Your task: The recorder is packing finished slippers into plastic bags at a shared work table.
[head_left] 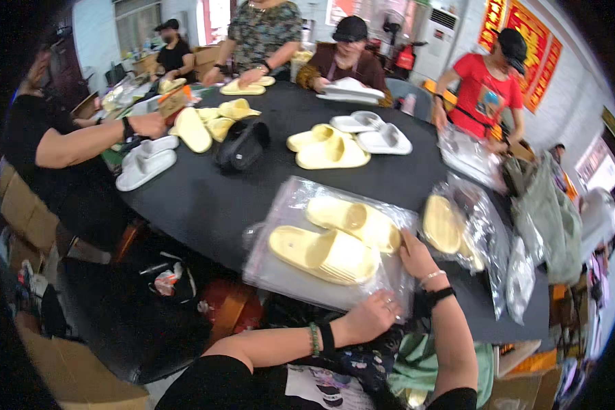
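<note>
"What's the surface?"
"A black table point(198, 201). Nearest, the left hand point(370, 316) is at a clear bag's point(280, 281) near edge, fingers loosely curled; I can't tell if it grips."
"The right hand point(417, 255)?"
"By the bag's right side, nearer the toes of two yellow slippers point(290, 243); its hold is unclear."
"How do they lie?"
"Lengthwise left to right, heels left, beyond the left hand. Another yellow pair point(333, 159) sits farther off."

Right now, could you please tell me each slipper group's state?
Front yellow slippers: soles down, on clear plastic
Rightmost yellow slippers: amid crumpled plastic wrapping
Middle yellow slippers: soles down, unbagged
Middle pale slippers: soles down, unbagged
Left pale slippers: soles down, unbagged
Black slippers: unbagged, tilt unclear
Left yellow slippers: clustered, unbagged
Far yellow slippers: beneath someone's hand
</note>
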{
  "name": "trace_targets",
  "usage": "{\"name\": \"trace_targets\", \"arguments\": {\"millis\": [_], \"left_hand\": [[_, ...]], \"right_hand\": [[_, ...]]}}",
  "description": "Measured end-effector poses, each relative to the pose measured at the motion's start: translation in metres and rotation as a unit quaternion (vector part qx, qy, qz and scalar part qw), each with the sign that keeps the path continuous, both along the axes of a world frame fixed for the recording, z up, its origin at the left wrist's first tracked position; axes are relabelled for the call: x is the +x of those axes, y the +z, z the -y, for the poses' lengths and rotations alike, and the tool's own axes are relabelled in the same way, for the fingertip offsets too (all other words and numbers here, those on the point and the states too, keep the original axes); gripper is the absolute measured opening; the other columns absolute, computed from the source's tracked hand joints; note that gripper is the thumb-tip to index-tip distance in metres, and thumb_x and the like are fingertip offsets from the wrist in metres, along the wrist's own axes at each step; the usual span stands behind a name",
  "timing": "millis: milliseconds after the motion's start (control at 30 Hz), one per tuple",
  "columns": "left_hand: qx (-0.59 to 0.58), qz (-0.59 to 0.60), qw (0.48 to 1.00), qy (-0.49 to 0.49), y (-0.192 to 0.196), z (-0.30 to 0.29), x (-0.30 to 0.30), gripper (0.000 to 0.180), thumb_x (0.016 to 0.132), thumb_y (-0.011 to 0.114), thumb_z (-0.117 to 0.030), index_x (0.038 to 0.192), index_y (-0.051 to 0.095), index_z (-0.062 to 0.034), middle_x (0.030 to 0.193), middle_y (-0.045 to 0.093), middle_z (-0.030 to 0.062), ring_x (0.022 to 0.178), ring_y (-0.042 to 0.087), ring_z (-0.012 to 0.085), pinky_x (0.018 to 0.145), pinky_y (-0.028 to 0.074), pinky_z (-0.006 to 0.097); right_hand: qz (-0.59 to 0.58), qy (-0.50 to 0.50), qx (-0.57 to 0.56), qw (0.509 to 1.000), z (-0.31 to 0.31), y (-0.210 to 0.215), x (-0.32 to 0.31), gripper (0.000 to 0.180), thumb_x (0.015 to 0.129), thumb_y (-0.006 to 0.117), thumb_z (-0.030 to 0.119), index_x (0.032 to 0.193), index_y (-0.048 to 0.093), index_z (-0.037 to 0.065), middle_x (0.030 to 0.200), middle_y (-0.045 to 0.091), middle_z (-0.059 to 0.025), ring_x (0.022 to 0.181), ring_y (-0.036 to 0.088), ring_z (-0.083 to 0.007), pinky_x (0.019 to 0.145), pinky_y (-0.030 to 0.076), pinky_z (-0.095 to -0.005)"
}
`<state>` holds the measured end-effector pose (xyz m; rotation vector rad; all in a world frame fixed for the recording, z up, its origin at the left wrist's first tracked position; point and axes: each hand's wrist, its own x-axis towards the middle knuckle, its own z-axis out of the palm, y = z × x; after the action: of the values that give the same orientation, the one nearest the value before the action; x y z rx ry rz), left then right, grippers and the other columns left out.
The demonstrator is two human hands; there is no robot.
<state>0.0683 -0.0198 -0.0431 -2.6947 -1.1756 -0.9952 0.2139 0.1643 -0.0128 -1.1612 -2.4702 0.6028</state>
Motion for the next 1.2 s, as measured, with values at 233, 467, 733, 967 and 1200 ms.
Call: {"name": "trace_targets", "arguments": {"millis": [233, 467, 733, 967, 1200], "left_hand": [[0.005, -0.059, 0.998, -0.002, -0.006, 0.007, 0.008, 0.034, 0.085, 0.053, -0.015, 0.112, 0.066, 0.0023, 0.122, 0.065, 0.0161, 0.122, 0.057, 0.0354, 0.106, 0.042, 0.048], [-0.015, -0.052, 0.998, 0.014, -0.009, 0.01, 0.012, 0.037, 0.086, 0.05, -0.015, 0.117, 0.065, 0.0005, 0.128, 0.062, 0.0167, 0.125, 0.054, 0.0359, 0.109, 0.039, 0.05], [0.017, 0.087, 0.995, 0.055, 0.072, 0.026, -0.045, 0.043, 0.087, 0.07, -0.026, 0.124, 0.064, -0.0052, 0.136, 0.058, 0.0152, 0.135, 0.046, 0.0368, 0.113, 0.03, 0.058], [0.027, 0.079, 0.942, 0.326, 0.101, -0.035, -0.222, 0.042, 0.087, 0.069, -0.022, 0.121, 0.058, 0.001, 0.117, 0.061, 0.0224, 0.11, 0.056, 0.0418, 0.097, 0.044, 0.046], [-0.474, 0.215, 0.755, 0.399, 0.089, -0.067, -0.291, 0.055, 0.093, 0.065, -0.048, 0.118, 0.059, 0.0004, 0.089, 0.066, 0.0097, 0.071, 0.061, 0.0151, 0.055, 0.047, 0.028]], "right_hand": [[0.023, -0.014, 0.08, 0.996, -0.011, -0.011, 0.01, 0.053, 0.091, 0.048, 0.007, 0.14, 0.039, -0.011, 0.144, 0.042, -0.0337, 0.133, 0.042, -0.0471, 0.113, 0.037, -0.0446], [0.104, -0.019, 0.074, 0.992, -0.032, -0.041, 0.015, 0.058, 0.09, 0.046, 0.009, 0.143, 0.034, -0.013, 0.145, 0.039, -0.0363, 0.138, 0.037, -0.0472, 0.117, 0.031, -0.0461], [0.056, 0.017, 0.101, 0.993, 0.02, 0.024, 0.01, 0.064, 0.087, 0.052, 0.001, 0.145, 0.03, -0.012, 0.149, 0.034, -0.0346, 0.14, 0.031, -0.0501, 0.117, 0.031, -0.0476], [0.081, 0.083, 0.002, 0.993, 0.062, 0.036, 0.025, 0.122, 0.075, 0.085, 0.04, 0.155, 0.004, -0.005, 0.159, 0.014, -0.0311, 0.15, 0.011, -0.044, 0.121, 0.022, -0.0471], [0.238, 0.049, -0.088, 0.966, 0.06, 0.022, 0.021, 0.156, 0.053, 0.089, 0.061, 0.153, -0.01, -0.005, 0.16, 0.003, -0.0325, 0.151, 0.001, -0.0424, 0.12, 0.016, -0.0549]]}}
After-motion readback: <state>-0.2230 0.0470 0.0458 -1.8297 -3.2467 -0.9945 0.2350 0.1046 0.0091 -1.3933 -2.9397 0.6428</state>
